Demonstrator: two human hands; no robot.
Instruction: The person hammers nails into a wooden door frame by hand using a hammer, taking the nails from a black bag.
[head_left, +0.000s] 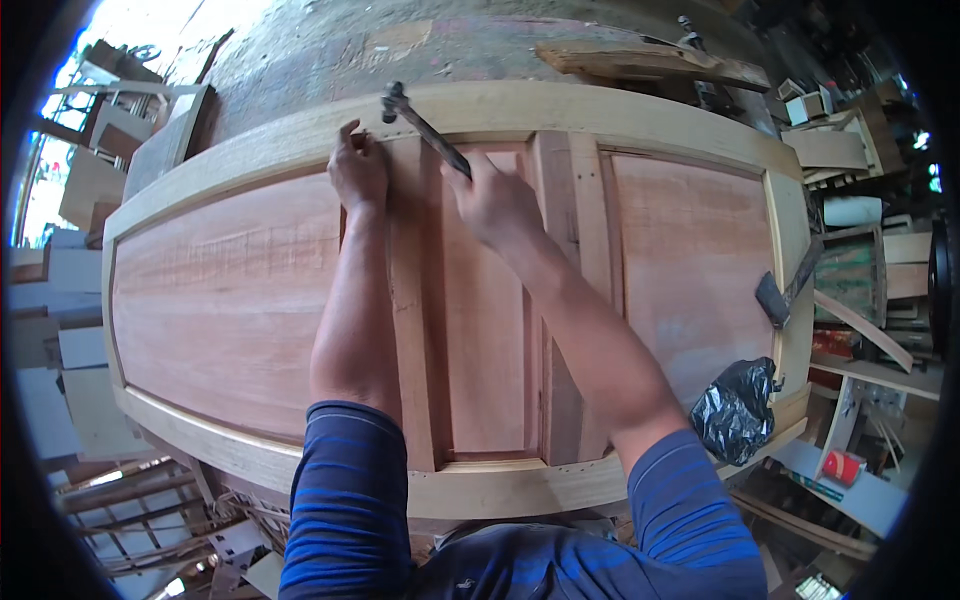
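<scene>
A large wooden panelled frame, like a door, lies flat before me, with pale rails around reddish inset panels. My right hand grips the dark handle of a ball-peen hammer. The hammer's head is raised near the far rail. My left hand rests close to that rail, at the left edge of an upright wooden stile. Its fingers are bent with the index finger raised; whether they pinch something small cannot be made out. Small dark marks dot the joints of the frame.
A second hammer-like tool with a broad head lies across the right end. Beside my right elbow sits a crumpled black plastic bag. A rough timber offcut lies beyond the far rail. Boards and a red can crowd the right side.
</scene>
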